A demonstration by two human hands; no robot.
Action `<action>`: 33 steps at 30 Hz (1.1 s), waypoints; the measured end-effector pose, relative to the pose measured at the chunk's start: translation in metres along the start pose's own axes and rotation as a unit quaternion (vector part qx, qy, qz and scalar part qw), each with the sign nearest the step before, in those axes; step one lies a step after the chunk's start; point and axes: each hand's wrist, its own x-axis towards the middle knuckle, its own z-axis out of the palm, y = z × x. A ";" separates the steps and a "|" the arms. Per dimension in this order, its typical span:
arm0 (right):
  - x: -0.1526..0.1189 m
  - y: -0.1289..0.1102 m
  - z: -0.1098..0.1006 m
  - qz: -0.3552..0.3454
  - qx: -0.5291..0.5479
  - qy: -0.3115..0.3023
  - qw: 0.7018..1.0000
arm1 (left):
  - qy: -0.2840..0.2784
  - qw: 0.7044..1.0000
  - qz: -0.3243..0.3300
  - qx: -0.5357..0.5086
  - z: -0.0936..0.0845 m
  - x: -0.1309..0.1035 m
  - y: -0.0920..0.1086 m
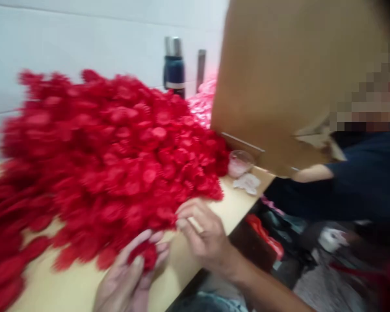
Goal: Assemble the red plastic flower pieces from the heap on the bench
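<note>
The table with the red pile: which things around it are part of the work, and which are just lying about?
Seemingly part of the work:
red piece, held in the left hand
red pile, with the right hand at its near edge

Probably just lying about:
dark blue bottle
whitish scrap
clear cup, though its use is unclear

Single head cam, facing forward and down over the counter [65, 286], close in. Wall [84, 34] at 11 o'clock, cardboard [273, 78] at 1.

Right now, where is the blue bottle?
In the head view, the bottle stands near the top centre, behind the red pile and left of the cardboard.
</note>
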 end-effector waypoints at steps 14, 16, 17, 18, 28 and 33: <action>0.052 -0.013 0.033 -0.193 -0.195 -0.102 0.956 | -0.033 0.988 0.041 -0.145 -0.016 -0.012 0.025; 0.036 -0.019 0.030 -0.164 -0.124 -0.130 0.970 | -0.057 0.982 0.041 -0.176 -0.015 -0.009 0.023; 0.028 -0.023 0.029 -0.152 -0.094 -0.157 0.971 | -0.067 0.979 0.039 -0.187 -0.014 -0.008 0.021; 0.020 -0.026 0.030 -0.140 -0.073 -0.185 0.970 | -0.071 0.978 0.036 -0.194 -0.013 -0.008 0.018; -0.005 -0.023 0.037 -0.035 0.008 -0.241 0.970 | -0.097 0.990 0.011 -0.099 -0.009 -0.010 -0.003; -0.013 -0.024 0.034 0.000 0.040 -0.206 0.978 | -0.070 0.994 0.013 -0.077 -0.006 -0.009 -0.006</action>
